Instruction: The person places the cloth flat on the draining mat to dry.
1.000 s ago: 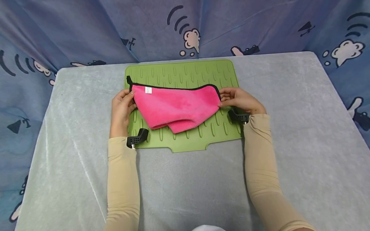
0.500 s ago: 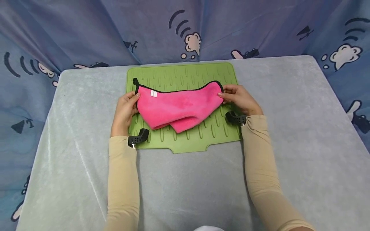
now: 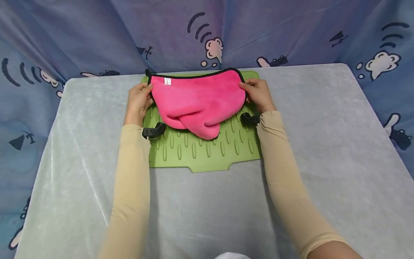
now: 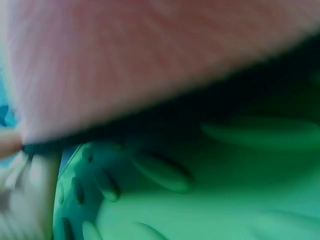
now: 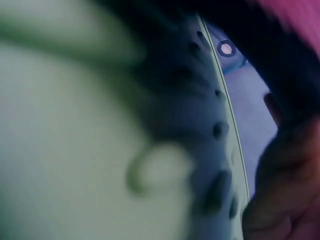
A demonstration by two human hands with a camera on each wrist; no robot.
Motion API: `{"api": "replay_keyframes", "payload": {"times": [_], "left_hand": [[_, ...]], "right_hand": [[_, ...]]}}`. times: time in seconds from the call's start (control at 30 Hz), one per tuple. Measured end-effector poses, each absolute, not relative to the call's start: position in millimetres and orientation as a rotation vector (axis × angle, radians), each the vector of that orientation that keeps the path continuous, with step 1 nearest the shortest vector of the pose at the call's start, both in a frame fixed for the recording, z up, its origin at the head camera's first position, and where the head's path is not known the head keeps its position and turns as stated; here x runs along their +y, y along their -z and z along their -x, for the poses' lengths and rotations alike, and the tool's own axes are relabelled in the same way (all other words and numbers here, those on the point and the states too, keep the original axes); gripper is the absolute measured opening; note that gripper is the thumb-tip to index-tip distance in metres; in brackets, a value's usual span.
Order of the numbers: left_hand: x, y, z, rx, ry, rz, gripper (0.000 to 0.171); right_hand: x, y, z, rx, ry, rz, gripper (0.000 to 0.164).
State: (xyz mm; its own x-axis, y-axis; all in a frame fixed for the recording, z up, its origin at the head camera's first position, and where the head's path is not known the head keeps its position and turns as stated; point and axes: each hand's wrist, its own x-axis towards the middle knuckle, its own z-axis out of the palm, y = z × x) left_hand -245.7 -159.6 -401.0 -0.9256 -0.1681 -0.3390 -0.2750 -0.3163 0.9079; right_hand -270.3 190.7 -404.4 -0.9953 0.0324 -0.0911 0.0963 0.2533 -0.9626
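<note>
A pink cloth [image 3: 200, 95] with black edging, a small white tag and a black hanging loop spans the space between both hands, over the green ridged mat [image 3: 210, 158]. My left hand [image 3: 137, 102] pinches its upper left corner, near the loop. At the opposite upper corner, my right hand [image 3: 258, 94] pinches the black edge. The cloth's lower part sags in folds, with a rounded tip toward the front. In the left wrist view the pink cloth [image 4: 150, 55] hangs above the mat [image 4: 165, 210]. The right wrist view is blurred, with the right hand [image 5: 285, 190] at its edge.
A grey velvety tablecloth [image 3: 207, 205] surrounds the mat. Behind the table and at its sides hangs a blue printed curtain [image 3: 174, 32]. Each wrist carries a black camera mount, such as the left mount [image 3: 154, 130].
Both hands have moved away from the body toward the mat's far edge, carrying the cloth's upper edge with them. More of the mat's front shows, and the cloth's folds have shifted.
</note>
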Motion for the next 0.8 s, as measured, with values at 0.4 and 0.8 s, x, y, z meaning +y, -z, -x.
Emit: {"api": "replay_keyframes", "payload": {"times": [0.4,0.8], "left_hand": [[-166,410,248,1.970,-2.040,0.426,0.059],[-151,407,254,2.067,-2.176,0.628,0.051]], "right_hand": [[187,410,276,2.547,1.715,-0.321,0.018],[186,410,281,2.602,1.788,-0.304,0.021]]}}
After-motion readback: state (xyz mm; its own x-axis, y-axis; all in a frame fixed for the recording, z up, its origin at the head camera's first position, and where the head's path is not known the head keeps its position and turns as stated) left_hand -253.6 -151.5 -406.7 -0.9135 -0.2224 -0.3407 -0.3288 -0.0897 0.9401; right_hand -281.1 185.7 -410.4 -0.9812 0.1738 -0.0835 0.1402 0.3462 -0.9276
